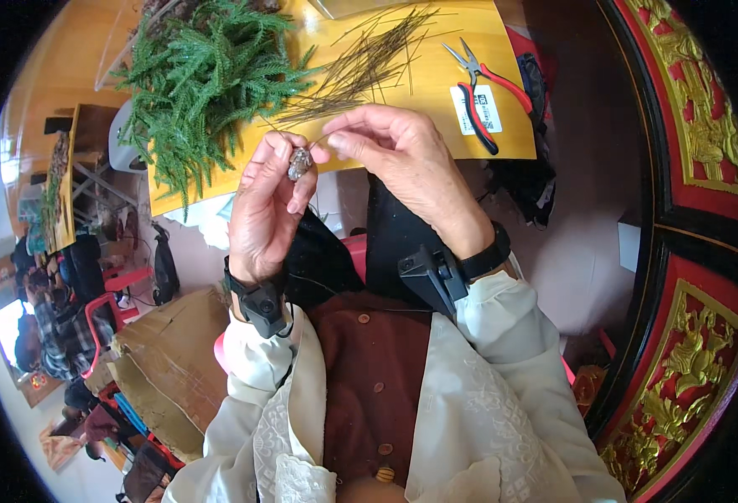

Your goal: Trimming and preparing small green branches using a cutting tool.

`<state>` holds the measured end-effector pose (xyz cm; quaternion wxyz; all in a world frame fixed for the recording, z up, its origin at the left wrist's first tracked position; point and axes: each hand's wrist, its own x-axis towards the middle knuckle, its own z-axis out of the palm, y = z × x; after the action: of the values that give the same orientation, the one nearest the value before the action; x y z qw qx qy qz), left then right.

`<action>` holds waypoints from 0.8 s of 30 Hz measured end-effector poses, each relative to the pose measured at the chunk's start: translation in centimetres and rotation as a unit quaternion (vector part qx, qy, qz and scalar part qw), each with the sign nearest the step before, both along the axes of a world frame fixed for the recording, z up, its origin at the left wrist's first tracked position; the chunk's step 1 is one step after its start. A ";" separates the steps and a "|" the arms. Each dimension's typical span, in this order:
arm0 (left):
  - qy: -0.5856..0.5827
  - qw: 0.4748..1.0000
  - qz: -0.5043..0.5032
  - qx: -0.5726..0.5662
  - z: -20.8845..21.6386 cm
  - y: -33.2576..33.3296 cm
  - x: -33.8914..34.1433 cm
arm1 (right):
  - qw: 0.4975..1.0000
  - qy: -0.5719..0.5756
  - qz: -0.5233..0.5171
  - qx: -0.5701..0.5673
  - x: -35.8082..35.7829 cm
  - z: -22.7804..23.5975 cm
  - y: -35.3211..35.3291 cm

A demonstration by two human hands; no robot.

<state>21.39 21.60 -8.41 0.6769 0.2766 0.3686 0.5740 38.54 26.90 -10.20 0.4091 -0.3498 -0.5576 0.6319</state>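
Over the table's near edge, my left hand grips a small brown-and-grey piece, shaped like a little pine cone, between thumb and fingers. Close beside it, my right hand pinches a thin dark wire that runs toward the cone-like piece. Fingers hide where the two meet. Just beyond my hands lies a loose bunch of thin brown wires. Green artificial pine sprigs are heaped to the left of it.
Red-and-black pliers rest on a white label at the right of the yellow table. A cardboard box stands low on the left. Red-and-gold carved panels line the right. People sit in the left background.
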 end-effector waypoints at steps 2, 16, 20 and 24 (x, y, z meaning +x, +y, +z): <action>0.009 1.000 -0.006 0.000 0.3 0.0 0.0 | 1.000 -0.019 0.000 -0.006 0.1 0.5 0.1; 0.249 0.968 0.039 -0.015 0.5 -0.4 2.6 | 0.973 -0.071 -0.070 0.209 0.1 -0.2 0.1; 0.288 0.957 0.036 0.002 0.7 -0.6 2.7 | 0.962 -0.085 -0.075 0.247 -0.2 -0.3 0.0; 0.256 0.966 0.039 0.018 0.6 -0.7 2.8 | 0.954 -0.047 -0.099 0.277 -0.9 0.0 -0.3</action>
<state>24.19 20.89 -7.77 0.5321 0.4115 0.5295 0.5169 37.61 26.64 -10.18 0.5239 -0.3052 -0.6921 0.3916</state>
